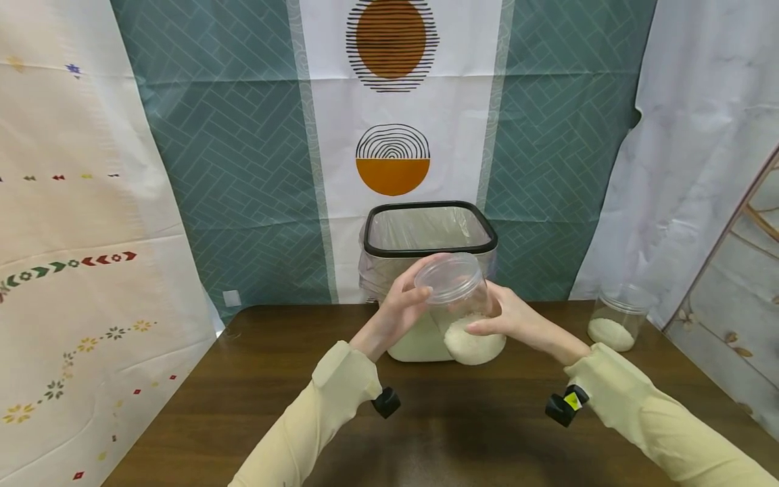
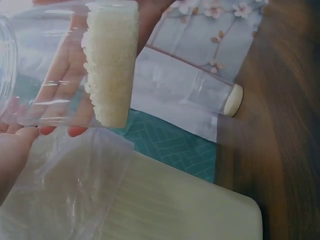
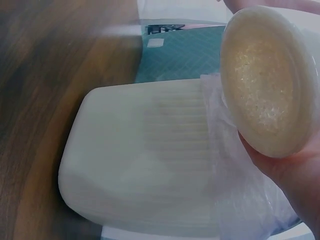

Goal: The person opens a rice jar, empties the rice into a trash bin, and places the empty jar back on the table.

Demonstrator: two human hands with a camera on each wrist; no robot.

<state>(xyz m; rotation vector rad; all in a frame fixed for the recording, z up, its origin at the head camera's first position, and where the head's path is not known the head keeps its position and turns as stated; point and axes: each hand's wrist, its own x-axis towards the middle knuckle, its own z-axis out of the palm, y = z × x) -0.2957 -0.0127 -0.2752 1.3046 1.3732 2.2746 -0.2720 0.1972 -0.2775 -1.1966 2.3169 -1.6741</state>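
A clear plastic jar [image 1: 475, 341] with white rice in its lower part is held tilted in the air, in front of a bin. My left hand [image 1: 398, 308] grips the jar's ridged top end, thumb on the near side. Around the jar's body curls my right hand [image 1: 517, 319], its thumb near the rice level. Seen from the left wrist, the rice [image 2: 112, 65] lies packed at the base, and the right fingers show through the clear wall. The right wrist view looks at the jar's round bottom [image 3: 265, 85].
The pale bin [image 1: 420, 338] has a black rim and a clear plastic liner [image 1: 426, 226]; it stands at the table's back. A second clear jar [image 1: 615, 331] with rice is at the back right of the brown wooden table [image 1: 262, 379]. Patterned cloths hang behind and beside it.
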